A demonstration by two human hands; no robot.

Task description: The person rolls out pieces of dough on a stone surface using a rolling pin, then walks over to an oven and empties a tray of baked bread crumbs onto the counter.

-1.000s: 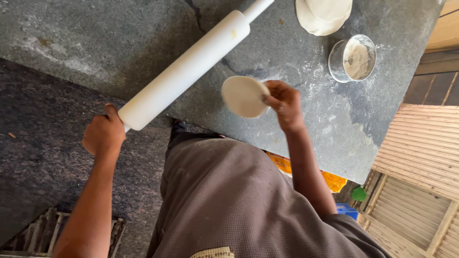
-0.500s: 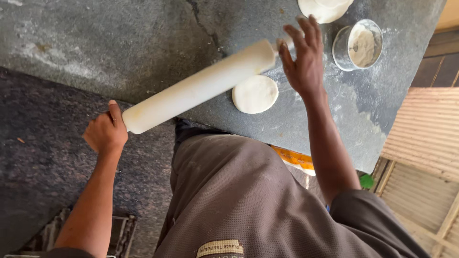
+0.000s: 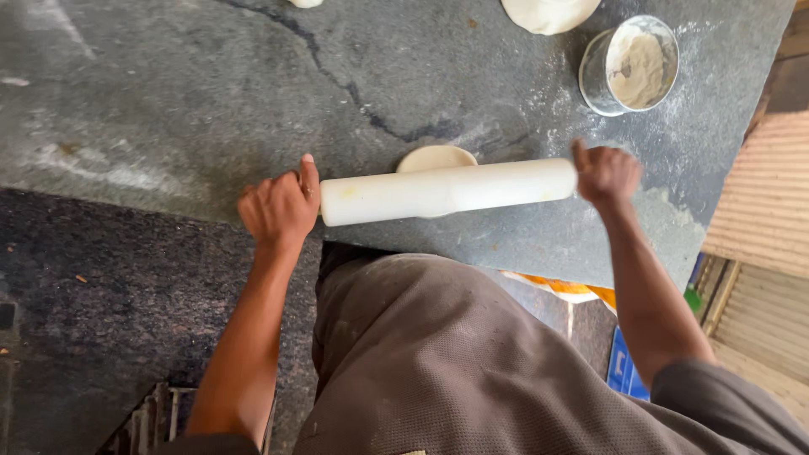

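**Rolling pin across a dough disc, a hand at each end**

Rolling pin (image 3: 447,191), a thick white cylinder, lies almost level across the near part of the grey stone slab (image 3: 168,101), on top of a small pale round disc of dough (image 3: 435,157) whose far edge shows above it; the left hand (image 3: 276,207) is curled closed at the pin's left end, thumb up against the end face; the right hand (image 3: 607,173) is closed at the right end, the handles hidden inside both fists; further off stand a round metal cup of flour (image 3: 630,64) and a larger flattened dough piece (image 3: 549,13) at the slab's far edge.
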